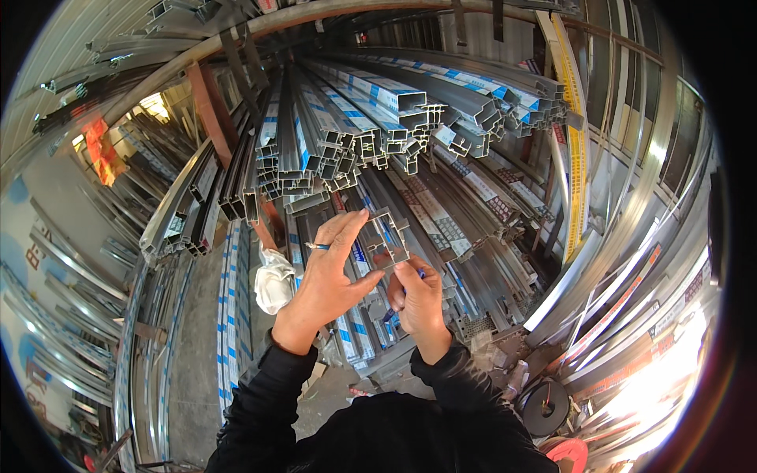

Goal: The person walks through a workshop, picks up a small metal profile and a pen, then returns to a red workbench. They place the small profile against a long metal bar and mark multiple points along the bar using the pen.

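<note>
My left hand (333,276), with a ring on one finger, grips a short cut piece of metal profile (397,258) between its fingertips and thumb. The piece is hollow with small flanges, and its open end faces me. Closed around a blue pen (389,315), my right hand (423,303) has its thumb at the lower edge of the profile. Part of the pen is hidden by the fingers. Beyond both hands, a stack of long metal profiles (339,118) points its cut ends toward me, many wrapped in blue and white film.
A crumpled white cloth (274,281) hangs left of my left hand. More profiles (229,299) stand along the left and lie below the stack. A rusty red post (211,114) rises at the far left, a yellow strip (578,150) at the right. A black reel (544,408) lies lower right.
</note>
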The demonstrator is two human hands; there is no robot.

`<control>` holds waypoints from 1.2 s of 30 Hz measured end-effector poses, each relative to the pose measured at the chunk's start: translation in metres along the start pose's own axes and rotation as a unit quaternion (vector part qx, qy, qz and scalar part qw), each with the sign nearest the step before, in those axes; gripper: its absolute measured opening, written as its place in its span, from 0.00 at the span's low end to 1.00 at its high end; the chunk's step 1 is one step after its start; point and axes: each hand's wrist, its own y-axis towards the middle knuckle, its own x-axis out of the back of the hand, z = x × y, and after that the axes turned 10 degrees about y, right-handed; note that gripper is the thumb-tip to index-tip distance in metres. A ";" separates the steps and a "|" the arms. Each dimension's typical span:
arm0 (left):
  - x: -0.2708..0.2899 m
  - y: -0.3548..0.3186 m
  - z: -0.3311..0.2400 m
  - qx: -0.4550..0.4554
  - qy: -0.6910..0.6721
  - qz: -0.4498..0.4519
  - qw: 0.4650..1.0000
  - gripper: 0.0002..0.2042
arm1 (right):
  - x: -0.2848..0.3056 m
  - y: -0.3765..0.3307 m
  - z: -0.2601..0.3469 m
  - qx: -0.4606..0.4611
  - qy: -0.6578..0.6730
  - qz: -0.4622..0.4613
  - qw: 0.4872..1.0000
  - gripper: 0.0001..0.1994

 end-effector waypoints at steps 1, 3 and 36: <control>-0.001 0.000 0.002 -0.006 0.010 0.000 1.000 0.45 | -0.001 0.001 0.000 0.000 0.026 -0.011 1.000 0.19; -0.003 0.000 0.006 -0.013 0.020 0.000 1.000 0.45 | -0.002 0.001 -0.002 0.040 0.033 -0.022 0.998 0.18; -0.023 0.007 0.024 0.017 0.039 0.022 0.999 0.48 | 0.013 0.019 -0.005 0.037 0.032 -0.038 0.998 0.18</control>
